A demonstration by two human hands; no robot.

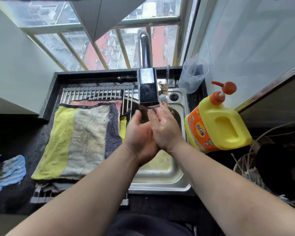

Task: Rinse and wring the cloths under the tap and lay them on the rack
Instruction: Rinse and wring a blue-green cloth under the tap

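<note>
A yellow, beige and grey striped cloth lies flat on the metal roll-up rack over the left part of the sink. A pink cloth peeks out from beneath its far edge. The black tap head hangs over the steel sink. My left hand and my right hand are pressed together, wet, just below the tap, fingers straight and holding nothing.
A yellow and orange detergent jug with a pump stands right of the sink. A clear plastic cup sits behind it. A blue striped cloth lies on the dark counter at far left. A knife rests on the window ledge.
</note>
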